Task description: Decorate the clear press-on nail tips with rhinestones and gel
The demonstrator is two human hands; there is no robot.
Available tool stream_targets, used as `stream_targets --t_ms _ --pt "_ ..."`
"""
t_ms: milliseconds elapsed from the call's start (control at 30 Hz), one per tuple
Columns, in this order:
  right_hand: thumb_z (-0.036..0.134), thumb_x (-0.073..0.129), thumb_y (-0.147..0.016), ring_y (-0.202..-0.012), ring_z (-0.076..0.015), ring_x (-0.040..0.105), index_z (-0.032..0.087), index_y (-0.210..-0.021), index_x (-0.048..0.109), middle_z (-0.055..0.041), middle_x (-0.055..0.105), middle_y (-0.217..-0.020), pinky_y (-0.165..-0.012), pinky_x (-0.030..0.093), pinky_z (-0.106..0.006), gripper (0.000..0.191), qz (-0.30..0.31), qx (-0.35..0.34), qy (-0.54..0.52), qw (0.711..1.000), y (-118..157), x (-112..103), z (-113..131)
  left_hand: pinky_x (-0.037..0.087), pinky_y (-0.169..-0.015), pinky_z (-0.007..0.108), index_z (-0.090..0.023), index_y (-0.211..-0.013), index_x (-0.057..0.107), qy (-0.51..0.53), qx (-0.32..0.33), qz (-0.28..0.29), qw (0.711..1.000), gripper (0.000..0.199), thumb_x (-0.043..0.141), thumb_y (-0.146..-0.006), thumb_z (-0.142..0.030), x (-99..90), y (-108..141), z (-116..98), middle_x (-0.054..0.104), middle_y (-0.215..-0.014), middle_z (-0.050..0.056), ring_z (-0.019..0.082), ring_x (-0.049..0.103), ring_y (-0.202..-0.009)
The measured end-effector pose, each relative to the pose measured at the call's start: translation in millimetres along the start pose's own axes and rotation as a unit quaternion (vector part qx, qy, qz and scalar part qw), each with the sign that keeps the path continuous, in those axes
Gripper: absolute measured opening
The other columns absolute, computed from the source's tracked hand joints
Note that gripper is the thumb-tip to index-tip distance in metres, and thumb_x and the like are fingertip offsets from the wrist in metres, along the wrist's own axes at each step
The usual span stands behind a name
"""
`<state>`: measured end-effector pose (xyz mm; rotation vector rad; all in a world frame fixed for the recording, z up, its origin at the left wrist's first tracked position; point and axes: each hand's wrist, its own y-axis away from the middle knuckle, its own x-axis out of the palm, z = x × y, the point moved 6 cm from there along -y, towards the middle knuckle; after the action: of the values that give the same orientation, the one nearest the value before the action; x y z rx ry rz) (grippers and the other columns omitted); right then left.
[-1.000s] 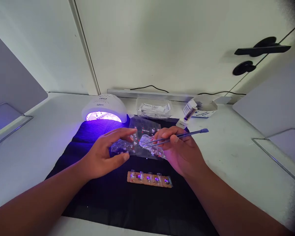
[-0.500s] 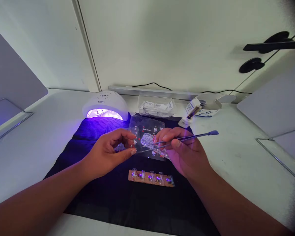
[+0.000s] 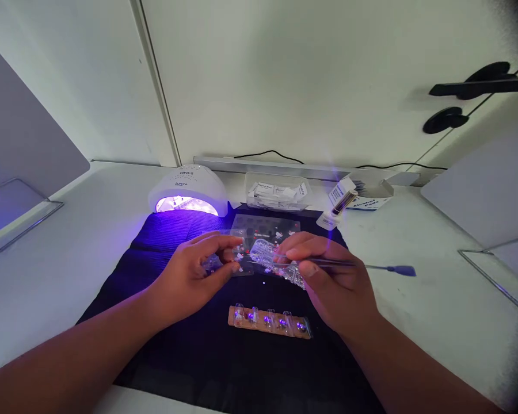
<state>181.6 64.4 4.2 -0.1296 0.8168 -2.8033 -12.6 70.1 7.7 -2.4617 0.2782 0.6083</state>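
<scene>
My left hand (image 3: 202,273) pinches a clear sticker sheet (image 3: 240,253) with small red and white figures between thumb and fingers. Metal tweezers (image 3: 377,267) are held in my right hand (image 3: 336,276), their tips pointing left towards that sheet. Whether the tips grip anything is too small to tell. Behind and between the hands lie a transparent printed sheet (image 3: 265,224) and a clear compartment case (image 3: 262,252) with tiny pieces. Nearer to me, a brown strip (image 3: 270,322) bears several clear nail tips over shiny round holders.
A white lamp (image 3: 190,187) glows purple at the back left of the black cloth (image 3: 190,362). Behind the cloth stand a clear tub (image 3: 277,192) of alcohol pads, a small bottle (image 3: 344,202) and an open alcohol pad box (image 3: 371,198).
The tweezers have turned in my right hand, their wide end lower and farther right. My left hand still holds the sheet. The whole view has shifted slightly.
</scene>
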Motion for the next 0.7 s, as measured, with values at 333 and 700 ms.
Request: stream_targets --t_ms 333,700 --pt "0.020 0.063 -0.089 -0.087 -0.0222 0.066 0.031 -0.110 0.073 -0.0044 0.069 -0.087 -0.080 0.053 -0.043 0.025 0.019 -0.113 0.080 0.990 9 6 22 0.055 -0.078 0.025 -0.024 -0.119 0.066 0.064 -0.006 -0.032 0.997 0.035 0.071 -0.085 -0.019 -2.1 8 0 0.067 -0.087 0.000 0.012 0.066 -0.084" --pt "0.019 0.065 -0.088 -0.088 -0.0218 0.066 0.032 -0.112 0.072 -0.0042 0.071 -0.089 -0.078 0.055 -0.040 0.028 0.011 -0.122 0.117 0.986 12 9 25 0.052 -0.059 0.020 -0.019 -0.104 0.070 -0.041 0.040 -0.029 0.998 0.018 0.069 -0.086 -0.015 -6.4 2 -16 0.067 -0.081 0.001 0.011 0.063 -0.072"
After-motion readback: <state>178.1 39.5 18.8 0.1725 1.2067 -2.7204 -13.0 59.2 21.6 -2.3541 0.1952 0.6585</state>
